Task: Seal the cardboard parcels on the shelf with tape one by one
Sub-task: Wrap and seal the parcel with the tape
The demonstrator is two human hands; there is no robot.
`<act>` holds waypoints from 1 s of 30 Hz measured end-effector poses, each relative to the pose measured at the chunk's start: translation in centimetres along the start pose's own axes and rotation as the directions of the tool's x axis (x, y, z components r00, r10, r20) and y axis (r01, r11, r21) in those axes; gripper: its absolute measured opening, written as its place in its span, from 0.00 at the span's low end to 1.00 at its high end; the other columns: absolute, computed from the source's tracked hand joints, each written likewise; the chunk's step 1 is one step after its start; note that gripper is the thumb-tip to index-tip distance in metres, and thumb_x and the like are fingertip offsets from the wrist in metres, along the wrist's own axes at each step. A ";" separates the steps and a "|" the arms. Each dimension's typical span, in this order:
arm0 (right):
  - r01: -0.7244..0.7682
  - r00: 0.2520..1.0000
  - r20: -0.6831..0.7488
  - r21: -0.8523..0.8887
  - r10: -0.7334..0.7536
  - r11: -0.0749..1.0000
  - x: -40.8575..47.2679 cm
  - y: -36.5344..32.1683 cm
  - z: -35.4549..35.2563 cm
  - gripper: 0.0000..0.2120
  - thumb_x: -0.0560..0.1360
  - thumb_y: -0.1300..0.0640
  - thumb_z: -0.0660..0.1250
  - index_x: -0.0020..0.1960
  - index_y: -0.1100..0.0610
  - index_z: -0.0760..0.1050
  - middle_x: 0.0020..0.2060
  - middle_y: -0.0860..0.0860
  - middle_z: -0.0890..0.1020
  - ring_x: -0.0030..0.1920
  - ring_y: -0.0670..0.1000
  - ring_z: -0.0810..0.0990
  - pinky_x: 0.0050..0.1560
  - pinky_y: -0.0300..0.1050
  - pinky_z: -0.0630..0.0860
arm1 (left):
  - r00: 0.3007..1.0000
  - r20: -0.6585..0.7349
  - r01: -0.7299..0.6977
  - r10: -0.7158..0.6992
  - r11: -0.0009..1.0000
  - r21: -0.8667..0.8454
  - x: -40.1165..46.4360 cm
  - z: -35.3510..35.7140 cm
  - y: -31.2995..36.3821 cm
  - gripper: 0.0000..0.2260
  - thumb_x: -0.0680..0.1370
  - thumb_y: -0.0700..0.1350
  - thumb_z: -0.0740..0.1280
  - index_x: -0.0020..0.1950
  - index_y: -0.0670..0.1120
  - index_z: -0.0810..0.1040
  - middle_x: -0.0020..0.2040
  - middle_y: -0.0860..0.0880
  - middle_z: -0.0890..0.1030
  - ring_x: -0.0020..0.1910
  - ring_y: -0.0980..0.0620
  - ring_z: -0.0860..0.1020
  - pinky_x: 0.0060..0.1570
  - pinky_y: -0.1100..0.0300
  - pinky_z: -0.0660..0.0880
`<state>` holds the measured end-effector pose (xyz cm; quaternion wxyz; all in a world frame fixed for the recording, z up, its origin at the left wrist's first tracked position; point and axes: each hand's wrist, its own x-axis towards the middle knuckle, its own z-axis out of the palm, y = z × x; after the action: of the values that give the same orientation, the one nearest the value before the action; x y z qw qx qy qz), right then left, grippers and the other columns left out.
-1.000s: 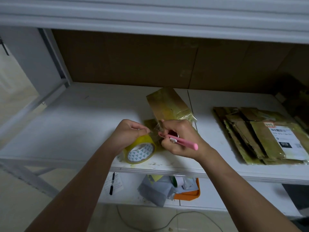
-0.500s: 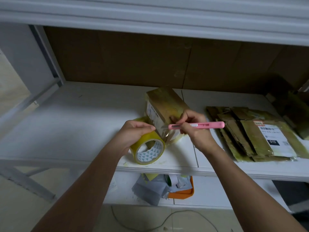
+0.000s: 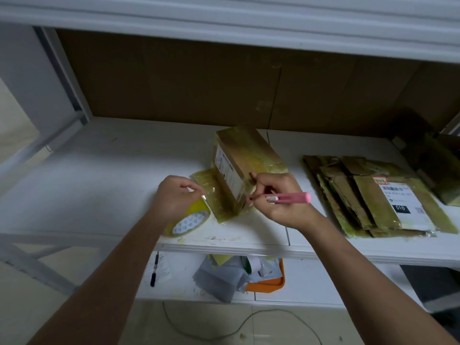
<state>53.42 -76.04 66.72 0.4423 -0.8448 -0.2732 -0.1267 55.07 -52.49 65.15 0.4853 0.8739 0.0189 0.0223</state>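
Observation:
A small cardboard parcel [image 3: 245, 161] wrapped in yellowish tape stands tilted on the white shelf [image 3: 99, 180], its labelled side facing left. My left hand [image 3: 176, 197] grips a yellow tape roll [image 3: 190, 221] just left of the parcel, and a stretch of tape [image 3: 211, 192] runs from the roll to the parcel's lower left side. My right hand [image 3: 278, 200] holds a pink utility knife [image 3: 288, 197] with its tip at the parcel's near bottom corner, fingers touching the box.
A pile of flat taped cardboard parcels [image 3: 373, 195] with a white label lies on the shelf to the right, and darker parcels [image 3: 438, 168] behind it. The lower shelf holds an orange tray [image 3: 271, 282] with grey bags and a black pen [image 3: 154, 270]. Brown cardboard backs the shelf.
The parcel has been tipped up from lying flat onto its edge. My right hand with the knife rose to the parcel's side, then dropped to its near bottom corner. The roll stays left of it.

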 end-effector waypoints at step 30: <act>-0.581 0.813 -0.359 -0.543 0.458 0.606 -8.3 7.2 -0.4 0.23 0.78 0.59 0.60 0.72 0.56 0.69 0.59 0.59 0.74 0.60 0.59 0.71 0.46 0.52 0.77 | 0.997 0.064 0.047 -0.051 0.997 0.065 0.0 1.0 -0.3 0.05 0.76 0.47 0.71 0.41 0.52 0.83 0.41 0.53 0.83 0.39 0.54 0.81 0.32 0.63 0.73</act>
<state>50.81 -82.54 58.28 0.1737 -0.9690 0.0858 -0.1531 55.08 -53.23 64.39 0.4582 0.8883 0.0253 -0.0189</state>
